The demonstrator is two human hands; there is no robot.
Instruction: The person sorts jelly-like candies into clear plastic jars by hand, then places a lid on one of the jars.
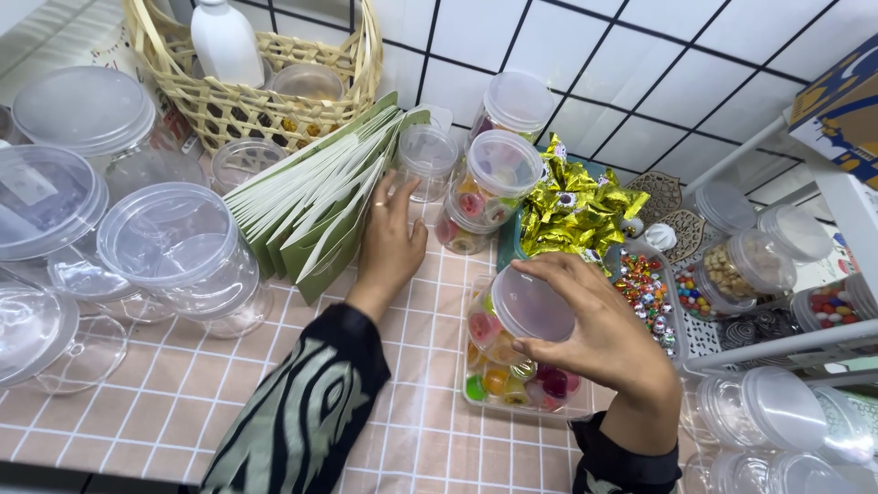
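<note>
In the head view, the right hand (599, 334) grips a clear lid (533, 305), fingers curled round its rim, over a tub of jellies (508, 366) on the tiled bench (165, 393). The left hand (391, 240) lies flat, fingers spread, against fanned green cards (315, 197) beside clear jars (174, 252).
</note>
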